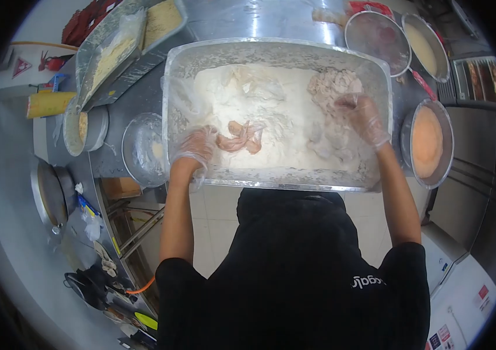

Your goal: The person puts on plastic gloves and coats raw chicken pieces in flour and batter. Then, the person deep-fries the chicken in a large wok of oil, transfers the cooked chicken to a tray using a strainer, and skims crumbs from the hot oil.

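A deep rectangular metal tub (277, 188) of white flour (300, 125) lies between my hands. My left hand (196, 144), in a clear plastic glove, is low over the tub's left side, fingers stretched toward raw pink meat strips (241, 137) lying on the flour. Whether its fingertips touch them I cannot tell. Gloved the same way, my right hand (369, 121) has its fingers curled on floured meat (336, 86) heaped at the tub's right back. The fingertips are partly hidden there. More flour-coated lumps (335, 143) sit below that heap.
Left of the tub are a grey bin (108, 87) of crumbs and a plastic-lined bowl (144, 149). On the right stand a bowl (427, 142) of orange powder, a bowl (423, 49) of pale batter and a round red-handled sieve (378, 44).
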A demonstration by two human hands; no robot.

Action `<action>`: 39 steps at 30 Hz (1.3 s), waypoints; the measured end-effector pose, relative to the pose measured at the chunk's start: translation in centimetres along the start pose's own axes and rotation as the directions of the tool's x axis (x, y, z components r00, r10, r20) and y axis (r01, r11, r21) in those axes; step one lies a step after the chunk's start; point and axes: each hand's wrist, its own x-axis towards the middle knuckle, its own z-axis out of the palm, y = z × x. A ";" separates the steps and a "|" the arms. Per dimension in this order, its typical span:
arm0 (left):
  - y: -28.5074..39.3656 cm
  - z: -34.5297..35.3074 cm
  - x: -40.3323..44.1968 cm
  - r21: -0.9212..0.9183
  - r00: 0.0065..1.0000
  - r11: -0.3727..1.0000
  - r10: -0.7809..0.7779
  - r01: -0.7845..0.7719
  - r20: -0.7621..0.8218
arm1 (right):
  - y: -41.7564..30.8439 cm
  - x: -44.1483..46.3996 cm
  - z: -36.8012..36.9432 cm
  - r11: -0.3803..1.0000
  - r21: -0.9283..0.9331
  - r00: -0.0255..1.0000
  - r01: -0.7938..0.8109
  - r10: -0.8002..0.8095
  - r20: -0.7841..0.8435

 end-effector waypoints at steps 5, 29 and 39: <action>2.9 -1.9 0.7 0.079 0.967 0.990 -0.128 0.113 0.222 | 3.8 -2.0 -1.0 0.999 -0.032 0.999 -0.016 0.017 0.041; 22.7 9.5 9.5 0.125 0.845 0.853 0.462 -0.506 0.270 | 3.0 -5.7 -2.1 0.792 -0.533 0.924 0.298 -0.097 0.371; 21.5 -0.3 8.1 -0.457 0.928 0.880 0.052 0.132 0.368 | 4.2 -6.3 2.6 0.662 -0.663 0.910 0.350 -0.073 0.408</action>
